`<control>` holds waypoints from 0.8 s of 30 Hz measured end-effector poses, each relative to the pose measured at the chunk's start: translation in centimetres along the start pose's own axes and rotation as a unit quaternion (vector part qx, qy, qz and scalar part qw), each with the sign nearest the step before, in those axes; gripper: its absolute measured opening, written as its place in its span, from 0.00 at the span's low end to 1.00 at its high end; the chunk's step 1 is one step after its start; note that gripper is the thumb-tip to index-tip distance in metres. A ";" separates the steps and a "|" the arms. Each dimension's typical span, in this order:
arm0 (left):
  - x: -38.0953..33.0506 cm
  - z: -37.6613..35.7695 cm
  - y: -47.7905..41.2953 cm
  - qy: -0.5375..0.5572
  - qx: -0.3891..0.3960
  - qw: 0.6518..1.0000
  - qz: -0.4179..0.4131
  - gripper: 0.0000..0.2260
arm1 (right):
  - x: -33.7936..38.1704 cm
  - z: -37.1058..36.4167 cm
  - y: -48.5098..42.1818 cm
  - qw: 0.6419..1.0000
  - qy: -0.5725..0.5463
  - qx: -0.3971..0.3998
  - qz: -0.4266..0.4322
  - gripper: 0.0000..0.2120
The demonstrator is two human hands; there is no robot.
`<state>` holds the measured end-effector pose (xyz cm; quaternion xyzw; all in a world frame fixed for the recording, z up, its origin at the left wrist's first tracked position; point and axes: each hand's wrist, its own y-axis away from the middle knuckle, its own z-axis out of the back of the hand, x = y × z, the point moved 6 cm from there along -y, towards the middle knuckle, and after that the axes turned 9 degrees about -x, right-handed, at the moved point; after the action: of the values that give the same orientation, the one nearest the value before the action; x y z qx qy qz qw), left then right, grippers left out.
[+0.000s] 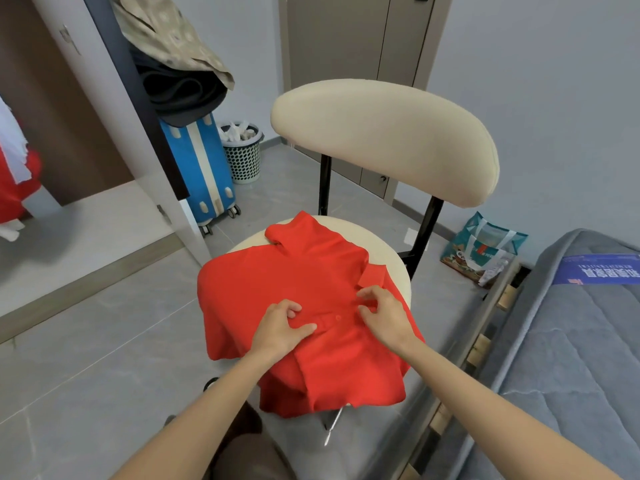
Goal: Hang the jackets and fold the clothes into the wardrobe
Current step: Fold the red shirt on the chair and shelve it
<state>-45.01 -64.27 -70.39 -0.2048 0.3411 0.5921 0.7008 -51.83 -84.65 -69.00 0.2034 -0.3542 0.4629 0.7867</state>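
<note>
A red polo shirt point(277, 282) lies spread front-up over the round cream seat of a chair point(384, 133), its hem hanging off the near edge. My left hand point(282, 329) rests on the shirt left of the button placket, fingers curled and thumb pressing the fabric near a button. My right hand point(382, 311) pinches the placket just below the collar, on the right side. The open wardrobe point(69, 109) stands at the left, with red and white cloth point(15, 174) hanging at its edge.
A blue suitcase point(201, 168) with dark and beige clothes piled on top stands behind the wardrobe door. A perforated bin point(242, 154) sits beside it. A bed with a grey mattress point(571, 341) runs along the right, with a printed bag point(481, 251) on the floor.
</note>
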 end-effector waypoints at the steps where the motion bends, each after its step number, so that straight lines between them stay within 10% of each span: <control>1: -0.1 0.5 -1.2 0.017 -0.009 1.000 0.013 0.20 | 0.5 -0.2 -1.0 1.000 -0.001 0.000 0.009 0.12; 14: 2.3 2.4 -17.9 0.252 -0.029 0.950 0.179 0.27 | 4.2 -6.7 -18.2 0.997 -0.034 0.013 -0.070 0.16; 24: 2.8 -0.3 -23.1 0.345 -0.004 0.907 0.241 0.06 | 3.6 -12.8 -22.9 0.957 -0.147 0.105 -0.225 0.26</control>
<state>-22.52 -67.47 -75.27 -0.3107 0.5983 0.6367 0.3742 -25.92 -85.42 -74.67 0.4254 -0.3603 0.2733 0.7839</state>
